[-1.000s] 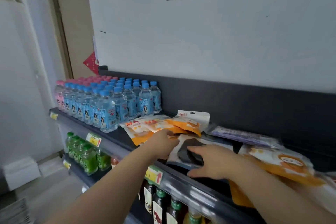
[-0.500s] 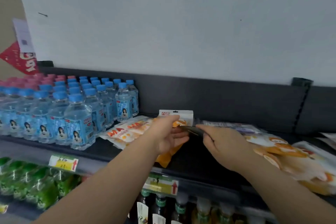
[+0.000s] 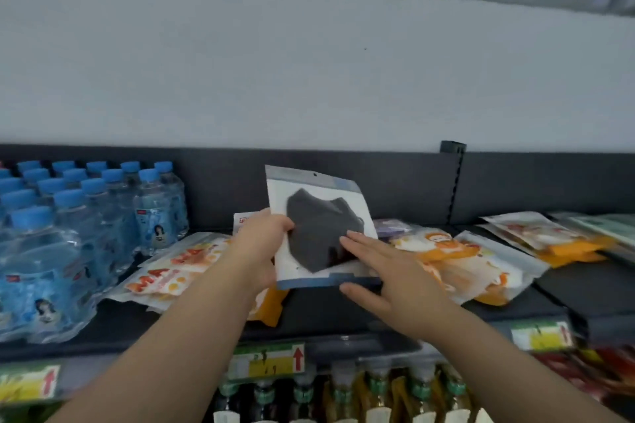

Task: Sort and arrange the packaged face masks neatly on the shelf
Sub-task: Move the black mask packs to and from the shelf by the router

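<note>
A clear-fronted pack with a black face mask [image 3: 318,223] stands upright over the dark shelf [image 3: 343,312]. My left hand [image 3: 261,244] grips its left edge, thumb on the front. My right hand [image 3: 388,271] lies flat with straight fingers against the pack's lower right front. Orange-and-white mask packs [image 3: 178,268] lie flat to the left, partly under my left arm. More orange-and-white mask packs [image 3: 460,261] lie overlapping to the right, and another pile of mask packs [image 3: 549,237] sits farther right.
Blue-capped water bottles [image 3: 86,223] fill the shelf's left end. A dark back panel [image 3: 395,182] runs behind the packs, with a divider post [image 3: 453,178]. Price labels [image 3: 268,359] line the shelf edge; bottled drinks [image 3: 343,395] stand on the shelf below.
The black mask pack has gone from lying flat on the shelf to standing upright. My left hand now grips its left edge, and my right hand has opened flat against its front.
</note>
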